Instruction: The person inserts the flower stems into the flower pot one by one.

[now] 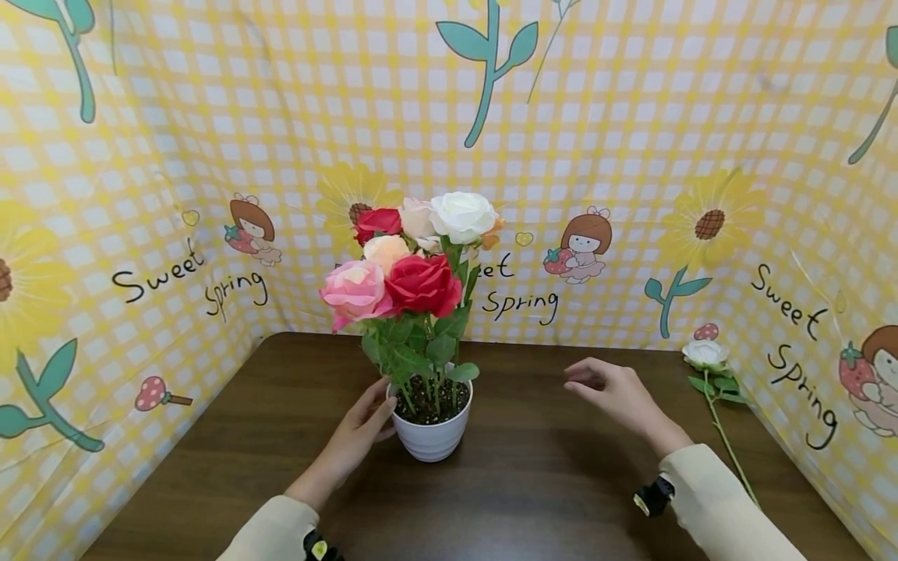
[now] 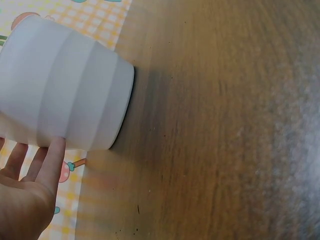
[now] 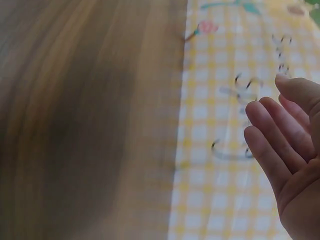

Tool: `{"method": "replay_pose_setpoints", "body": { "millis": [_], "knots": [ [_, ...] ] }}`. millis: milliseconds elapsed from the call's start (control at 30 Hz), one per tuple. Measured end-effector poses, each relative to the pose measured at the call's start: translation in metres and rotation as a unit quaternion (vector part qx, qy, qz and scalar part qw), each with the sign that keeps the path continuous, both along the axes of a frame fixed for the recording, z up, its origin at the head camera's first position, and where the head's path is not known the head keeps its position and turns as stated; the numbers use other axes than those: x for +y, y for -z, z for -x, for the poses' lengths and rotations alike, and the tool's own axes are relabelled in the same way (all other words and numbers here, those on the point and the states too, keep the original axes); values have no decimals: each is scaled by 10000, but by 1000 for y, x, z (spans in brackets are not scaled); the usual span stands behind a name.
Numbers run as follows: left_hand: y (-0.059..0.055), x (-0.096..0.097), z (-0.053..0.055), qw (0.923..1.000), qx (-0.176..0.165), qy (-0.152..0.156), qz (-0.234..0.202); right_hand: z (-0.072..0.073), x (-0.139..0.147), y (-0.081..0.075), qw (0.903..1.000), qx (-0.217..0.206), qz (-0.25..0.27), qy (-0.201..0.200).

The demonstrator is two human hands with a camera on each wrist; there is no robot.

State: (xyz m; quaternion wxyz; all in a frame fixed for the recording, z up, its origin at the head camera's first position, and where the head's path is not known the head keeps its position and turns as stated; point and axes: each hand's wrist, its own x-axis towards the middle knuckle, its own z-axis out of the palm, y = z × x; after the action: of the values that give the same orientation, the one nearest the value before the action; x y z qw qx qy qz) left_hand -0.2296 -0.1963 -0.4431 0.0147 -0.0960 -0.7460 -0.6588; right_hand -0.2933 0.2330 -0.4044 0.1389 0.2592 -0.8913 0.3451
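A white ribbed flowerpot stands upright on the table, filled with dark speckled soil. Several roses rise from it, among them a red rose, a pink rose and a white rose. My left hand touches the pot's left side. In the left wrist view its fairly straight fingers rest against the pot wall. To the right of the pot, my right hand hangs above the table, holding nothing. Its fingers are relaxed and apart in the right wrist view.
A single white rose with a long green stem lies along the right side of the brown wooden table. Yellow checked cloth with printed flowers and lettering surrounds the table at the back and both sides.
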Motion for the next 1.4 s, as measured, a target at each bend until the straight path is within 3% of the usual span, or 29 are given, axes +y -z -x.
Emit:
{"method": "replay_pose_setpoints", "body": {
  "millis": [233, 567, 800, 1067, 1300, 1400],
  "knots": [
    [1, 0, 2, 10000, 41, -15, -11, -5, 41, 10, 9975, -99, -243, 661],
    [2, 0, 3, 10000, 60, -14, 39, -15, 99, 12, 9895, -429, -527, 1278],
    [2, 0, 4, 10000, 20, -35, 15, -20, 141, 21, 9816, -680, -621, 1671],
    [-1, 1, 3, 10000, 52, 36, -14, -28, 181, 34, 9719, -1429, -73, 1871],
    [0, 0, 4, 10000, 62, 28, 0, -33, 201, 36, 9627, -1308, -979, 2159],
    [1, 0, 4, 10000, 44, -10, 21, -34, 206, 39, 9576, -1515, -1014, 2231]
  ]
}}
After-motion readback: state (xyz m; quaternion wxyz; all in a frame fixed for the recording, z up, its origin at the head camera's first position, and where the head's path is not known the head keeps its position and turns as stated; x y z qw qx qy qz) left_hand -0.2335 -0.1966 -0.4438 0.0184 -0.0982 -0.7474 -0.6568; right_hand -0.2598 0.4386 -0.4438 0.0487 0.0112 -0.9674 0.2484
